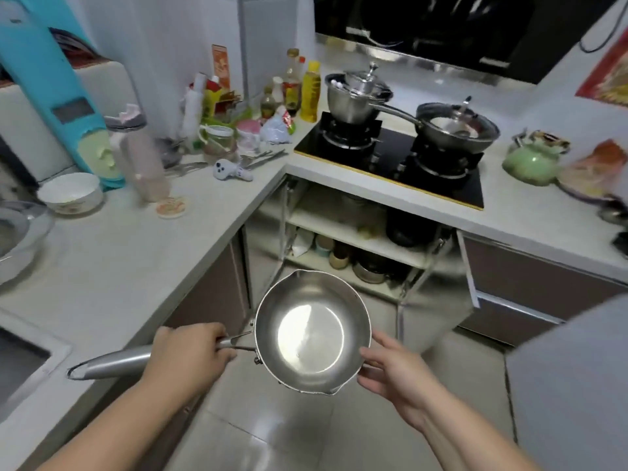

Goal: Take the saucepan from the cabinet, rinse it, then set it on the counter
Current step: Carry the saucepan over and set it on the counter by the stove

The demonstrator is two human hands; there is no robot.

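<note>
A shiny steel saucepan (311, 333) with a long handle hangs in the air over the tiled floor, in front of the open cabinet (353, 232) under the stove. My left hand (188, 355) is closed around the handle close to the pan's body. My right hand (396, 372) touches the pan's right rim with its fingers spread. The pan is empty and level. A corner of the sink (20, 362) shows at the far left edge, set into the counter (112, 253).
The open cabinet's shelves hold pots, jars and bowls. A gas stove (390, 154) carries a lidded pot and a pan. Bottles, cups, a white bowl (69, 193) and a blue appliance crowd the counter's back. A green kettle (531, 161) stands right.
</note>
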